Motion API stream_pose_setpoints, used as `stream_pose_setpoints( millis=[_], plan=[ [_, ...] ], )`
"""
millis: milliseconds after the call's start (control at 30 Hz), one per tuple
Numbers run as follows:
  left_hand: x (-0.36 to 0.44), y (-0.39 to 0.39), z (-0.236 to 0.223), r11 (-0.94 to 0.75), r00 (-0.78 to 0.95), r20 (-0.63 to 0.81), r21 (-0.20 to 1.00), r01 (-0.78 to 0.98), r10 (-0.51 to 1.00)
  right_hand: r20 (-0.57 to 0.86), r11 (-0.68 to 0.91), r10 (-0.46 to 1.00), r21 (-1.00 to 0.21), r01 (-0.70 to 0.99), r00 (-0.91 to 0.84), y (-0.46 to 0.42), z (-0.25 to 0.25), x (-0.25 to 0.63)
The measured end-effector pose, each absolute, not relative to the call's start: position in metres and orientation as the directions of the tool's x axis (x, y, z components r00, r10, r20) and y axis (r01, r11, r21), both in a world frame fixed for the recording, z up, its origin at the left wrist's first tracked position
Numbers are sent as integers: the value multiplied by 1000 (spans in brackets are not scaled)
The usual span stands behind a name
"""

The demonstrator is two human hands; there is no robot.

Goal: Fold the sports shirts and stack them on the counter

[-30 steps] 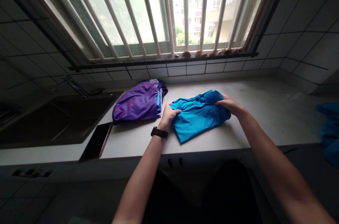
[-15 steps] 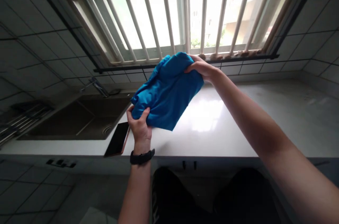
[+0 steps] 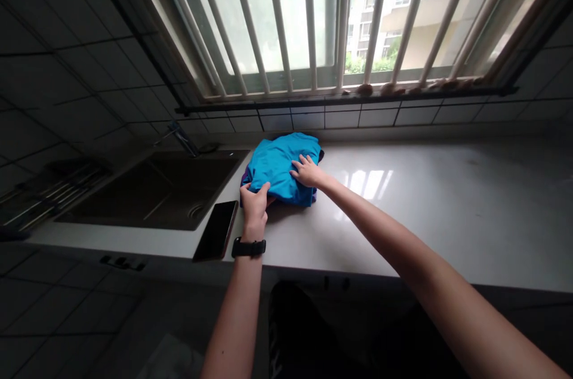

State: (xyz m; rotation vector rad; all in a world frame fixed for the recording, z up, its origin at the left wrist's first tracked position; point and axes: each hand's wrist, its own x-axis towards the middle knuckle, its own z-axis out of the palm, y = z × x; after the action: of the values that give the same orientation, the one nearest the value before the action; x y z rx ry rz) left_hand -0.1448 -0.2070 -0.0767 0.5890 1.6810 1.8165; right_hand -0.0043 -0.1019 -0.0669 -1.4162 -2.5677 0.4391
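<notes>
A folded blue garment (image 3: 280,164) lies on top of a small pile of darker cloth against the counter's back, beside the sink. Purple cloth (image 3: 244,178) peeks out at the pile's left edge. My left hand (image 3: 255,200) grips the garment's near left corner between thumb and fingers; a black watch (image 3: 248,247) is on that wrist. Spread fingers of my right hand (image 3: 308,172) rest flat on the garment's right side. Most of the cloth underneath is hidden.
A dark phone (image 3: 216,231) lies on the white counter (image 3: 380,224) near its front edge. Left of it is a dark sink (image 3: 179,212) with a tap (image 3: 183,139) behind. A metal rack (image 3: 49,197) stands at far left. A barred window (image 3: 308,15) is above.
The blue garment has gone from being held up in both hands to lying on the pile. My right hand has let go and opened flat on it; my left still grips its corner.
</notes>
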Motion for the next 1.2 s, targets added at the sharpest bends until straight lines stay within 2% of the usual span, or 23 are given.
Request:
stream_pose_setpoints(
  millis=[67,167,267,333,400,500,633,767,833,967,1033,1133,1200],
  plan=[
    [-150,-212,-79,-21,-754,-1,1000,-19,657,83,507,856,-336,794,-511,-113,-73,-5],
    [-155,-220,-82,23,-764,244,947,321,598,142,541,838,-337,770,-527,-131,-76,-9],
    [-153,-226,-82,127,-655,535,715,687,533,191,602,797,-340,723,-573,-146,-85,-15],
    [-149,-226,-82,149,-519,634,542,827,573,219,610,791,-353,710,-571,-149,-93,-18],
    [-147,-222,-85,113,-377,615,423,899,693,226,599,799,-375,708,-557,-147,-96,-19],
    [-149,-215,-94,113,-277,458,354,929,845,175,582,806,-409,703,-566,-145,-89,-16],
    [-164,-209,-103,178,-287,342,317,932,895,107,609,751,-495,620,-652,-169,-77,14],
    [-172,-204,-103,284,-344,203,273,919,917,243,674,684,-570,470,-687,-227,-85,85],
    [-161,-207,-103,267,-313,204,227,937,927,259,648,707,-609,458,-658,-258,-95,131],
    [-104,-223,-108,-11,-48,310,185,983,949,277,487,863,-680,548,-422,-290,-115,221],
    [-70,-230,-113,-131,77,307,161,978,948,287,398,917,-691,604,-276,-292,-122,263],
    [-39,-232,-121,-159,124,249,124,980,961,323,211,946,-692,690,36,-289,-128,328],
    [-34,-230,-125,-157,134,207,103,982,969,328,33,903,-699,714,278,-290,-128,377]
  ],
)
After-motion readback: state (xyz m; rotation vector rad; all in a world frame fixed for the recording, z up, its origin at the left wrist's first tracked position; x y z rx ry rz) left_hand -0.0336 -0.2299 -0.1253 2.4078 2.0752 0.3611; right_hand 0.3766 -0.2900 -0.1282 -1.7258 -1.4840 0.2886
